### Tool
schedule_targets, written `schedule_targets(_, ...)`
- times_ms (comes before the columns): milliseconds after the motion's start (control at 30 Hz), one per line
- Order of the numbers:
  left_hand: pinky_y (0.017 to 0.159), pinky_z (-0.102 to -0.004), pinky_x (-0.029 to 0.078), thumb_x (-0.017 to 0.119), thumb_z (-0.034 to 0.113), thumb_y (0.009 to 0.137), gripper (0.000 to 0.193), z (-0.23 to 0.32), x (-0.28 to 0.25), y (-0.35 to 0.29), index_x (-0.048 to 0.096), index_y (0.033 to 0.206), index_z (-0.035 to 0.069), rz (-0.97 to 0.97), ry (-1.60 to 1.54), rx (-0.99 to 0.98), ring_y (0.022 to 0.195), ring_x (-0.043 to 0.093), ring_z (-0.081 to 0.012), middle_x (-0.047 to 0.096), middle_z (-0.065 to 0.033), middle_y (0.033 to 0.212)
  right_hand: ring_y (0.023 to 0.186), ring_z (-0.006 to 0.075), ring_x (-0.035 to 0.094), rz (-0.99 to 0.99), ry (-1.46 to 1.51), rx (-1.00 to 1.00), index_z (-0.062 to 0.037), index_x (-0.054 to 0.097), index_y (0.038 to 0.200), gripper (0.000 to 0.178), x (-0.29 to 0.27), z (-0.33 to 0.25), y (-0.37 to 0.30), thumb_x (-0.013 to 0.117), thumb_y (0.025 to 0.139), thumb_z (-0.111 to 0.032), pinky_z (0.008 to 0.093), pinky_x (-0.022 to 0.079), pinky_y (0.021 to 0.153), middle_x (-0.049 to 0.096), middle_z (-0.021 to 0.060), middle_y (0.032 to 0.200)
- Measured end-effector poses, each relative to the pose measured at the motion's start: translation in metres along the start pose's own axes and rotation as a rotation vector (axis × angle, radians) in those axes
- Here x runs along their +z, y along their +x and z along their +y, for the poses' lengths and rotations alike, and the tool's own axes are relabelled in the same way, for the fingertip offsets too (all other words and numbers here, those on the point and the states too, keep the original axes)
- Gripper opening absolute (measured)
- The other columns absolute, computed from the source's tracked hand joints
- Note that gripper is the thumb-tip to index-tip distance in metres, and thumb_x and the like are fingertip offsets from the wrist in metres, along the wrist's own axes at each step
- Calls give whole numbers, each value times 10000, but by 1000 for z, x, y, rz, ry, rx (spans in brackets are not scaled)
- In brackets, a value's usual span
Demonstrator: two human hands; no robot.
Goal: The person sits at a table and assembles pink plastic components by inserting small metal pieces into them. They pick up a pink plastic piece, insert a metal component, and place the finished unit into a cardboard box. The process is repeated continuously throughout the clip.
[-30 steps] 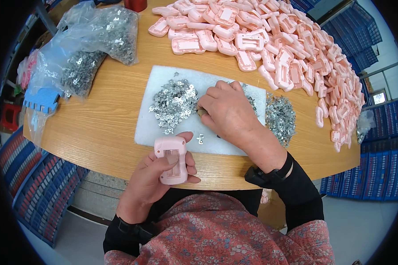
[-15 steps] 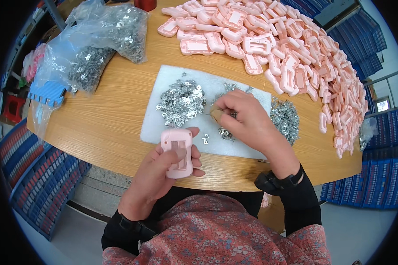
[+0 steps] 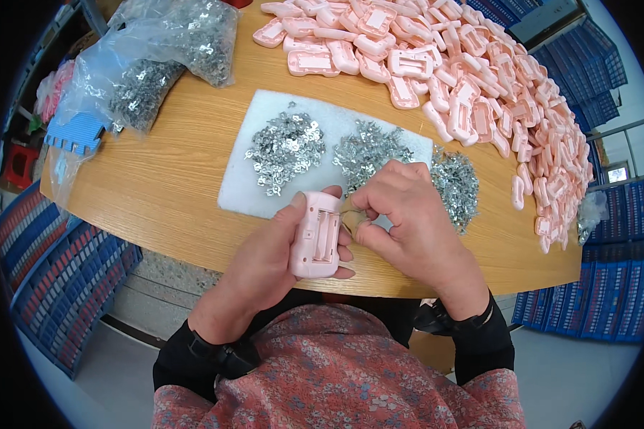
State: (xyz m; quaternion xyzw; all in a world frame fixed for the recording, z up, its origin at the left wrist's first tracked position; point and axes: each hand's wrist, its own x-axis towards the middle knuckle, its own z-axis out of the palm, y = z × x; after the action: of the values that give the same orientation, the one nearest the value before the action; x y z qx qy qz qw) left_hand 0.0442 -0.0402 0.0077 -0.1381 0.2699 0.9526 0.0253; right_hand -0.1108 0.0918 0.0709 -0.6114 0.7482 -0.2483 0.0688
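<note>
My left hand (image 3: 261,247) is closed around a pale pink plastic casing (image 3: 309,239). Its long battery compartment faces up, and my thumb lies along its upper left edge. At the casing's right side is my right hand (image 3: 408,222), thumb and forefinger brought together in tan finger covers (image 3: 351,217). Whatever sits between those fingertips is too small or hidden to make out. Beyond both hands, a white foam pad (image 3: 247,189) bears a heap of flat silvery metal clips (image 3: 286,150) and a second heap of small metal pieces (image 3: 368,150), partly behind my right hand.
A third metal heap (image 3: 454,187) lies at the pad's right edge. Many pink casings (image 3: 465,93) are piled across the far right of the wooden table (image 3: 157,182). Clear bags of metal parts (image 3: 147,93) stand at the far left, by a blue foam piece (image 3: 71,134). Blue trays (image 3: 71,286) are stacked beside the table.
My right hand has come from the metal heap toward me, to the casing's right side. My left hand has raised and turned the casing, and its thumb has left the compartment for the edge.
</note>
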Motion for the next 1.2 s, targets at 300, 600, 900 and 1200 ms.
schedule_targets(300,868,-448,579,268,420,1088,515,-10,10,4,381,1434,56,59,33,-69,960,645,-234,595,-118,1063,838,248,548,95,-303,-20,-89,663,870,191,9,-20,-12,731,696,-128,399,371,800,576,35,788)
schedule_targets(600,855,-497,581,237,432,1085,515,-9,4,7,436,1394,72,81,-96,-131,916,668,-272,636,-149,1049,908,240,548,144,-217,28,-84,694,1006,323,17,-15,-34,741,687,-104,388,387,797,575,36,948)
schedule_targets(900,805,-509,591,229,445,1081,530,-8,1,9,464,1362,63,45,-111,-135,881,677,-288,658,-161,995,912,252,561,163,-83,24,-136,724,1044,306,19,-8,-40,699,750,-57,384,419,776,596,44,1035)
schedule_targets(1200,777,-474,595,238,455,1080,526,-13,0,9,505,1280,49,52,-20,-157,832,686,-300,670,-169,972,935,254,569,245,82,102,-161,721,1002,302,21,1,-46,670,743,-16,387,422,791,618,48,1060)
